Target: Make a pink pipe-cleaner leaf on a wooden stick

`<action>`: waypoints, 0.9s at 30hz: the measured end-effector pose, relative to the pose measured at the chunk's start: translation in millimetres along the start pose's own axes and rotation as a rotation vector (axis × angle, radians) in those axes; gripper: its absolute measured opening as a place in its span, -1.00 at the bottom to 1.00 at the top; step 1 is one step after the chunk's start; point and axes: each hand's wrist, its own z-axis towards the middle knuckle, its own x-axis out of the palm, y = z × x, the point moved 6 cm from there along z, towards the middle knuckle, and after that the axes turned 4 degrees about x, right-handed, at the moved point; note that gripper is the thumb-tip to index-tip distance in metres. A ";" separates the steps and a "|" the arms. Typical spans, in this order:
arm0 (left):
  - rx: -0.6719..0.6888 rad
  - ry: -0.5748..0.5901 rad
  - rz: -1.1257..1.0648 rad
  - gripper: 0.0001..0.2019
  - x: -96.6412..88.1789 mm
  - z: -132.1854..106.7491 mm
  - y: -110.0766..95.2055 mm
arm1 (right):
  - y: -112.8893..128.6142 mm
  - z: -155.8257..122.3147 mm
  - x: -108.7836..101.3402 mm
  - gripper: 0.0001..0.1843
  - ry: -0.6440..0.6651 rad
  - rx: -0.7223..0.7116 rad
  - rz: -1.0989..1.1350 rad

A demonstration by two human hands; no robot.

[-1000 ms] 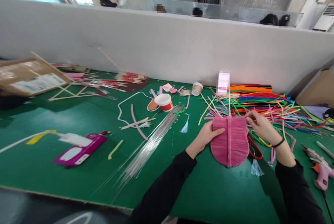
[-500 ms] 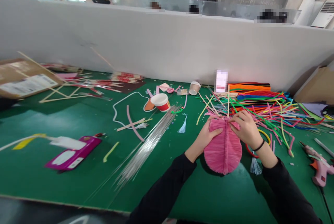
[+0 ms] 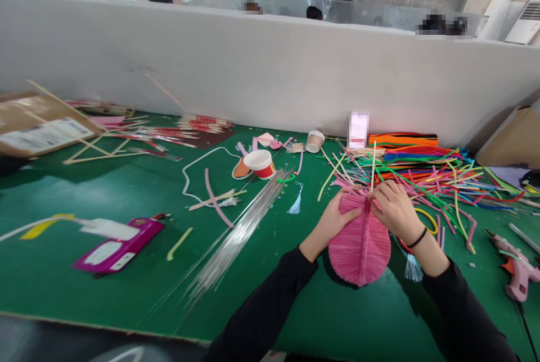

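Note:
A pink fan-shaped piece made of pipe cleaners (image 3: 359, 249) with a thin wooden stick along its middle is held just above the green table (image 3: 126, 193). My left hand (image 3: 333, 221) grips its left upper edge, thumb on the front face. My right hand (image 3: 394, 210) covers the upper right part, fingers curled and pressing on the top near the stick. A black band is on my right wrist. Both sleeves are black.
A heap of coloured pipe cleaners (image 3: 426, 168) lies behind the hands. A pink glue gun (image 3: 517, 272) is at far right, a bundle of thin wires (image 3: 236, 232) to the left, a red-and-white cup (image 3: 260, 163), a magenta packet (image 3: 118, 247), a cardboard box (image 3: 40, 123), a white partition wall behind.
My right hand moved left from the pink piece's right edge onto its upper right face. The piece tilted a little and shifted left.

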 end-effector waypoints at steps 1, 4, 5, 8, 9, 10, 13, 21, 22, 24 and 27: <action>-0.011 0.003 -0.015 -0.45 -0.5 0.2 0.3 | -0.2 0.1 0.1 -0.85 0.005 -0.007 0.012; -0.053 0.011 -0.058 -0.44 -1.5 0.9 3.2 | 0.3 0.3 -0.2 -0.84 0.020 -0.032 0.036; -0.065 0.014 -0.075 -0.43 -1.6 1.1 4.4 | 1.0 0.5 -0.5 -0.84 0.023 -0.041 0.039; -0.083 0.008 -0.132 -0.37 -2.1 1.3 6.7 | 2.9 1.5 -2.6 -0.82 0.025 -0.054 0.050; -0.089 0.001 -0.154 -0.35 -2.5 1.1 6.8 | 2.5 1.9 -3.9 -0.81 0.020 -0.049 0.074; -0.099 -0.006 -0.179 -0.34 -2.7 0.9 6.5 | 0.7 2.2 -5.8 -0.80 0.008 -0.033 0.117; -0.134 -0.004 -0.275 -0.29 -1.6 -0.7 3.5 | -16.6 1.7 -13.3 -0.80 -0.075 0.117 0.316; -0.181 0.136 -0.326 -0.28 -1.7 -5.4 -11.1 | -46.1 -6.8 4.1 -0.76 0.227 0.340 0.679; -0.165 0.158 -0.282 -0.33 -3.9 -5.3 -14.5 | -44.3 -6.9 5.5 -0.79 0.249 0.340 0.710; -0.119 0.195 -0.172 -0.42 -8.6 -4.7 -22.3 | -38.4 -6.3 7.4 -0.79 0.281 0.340 0.776; -0.083 0.168 -0.041 -0.46 -15.8 -3.8 -30.5 | -26.5 -4.7 7.1 -0.78 0.315 0.334 0.875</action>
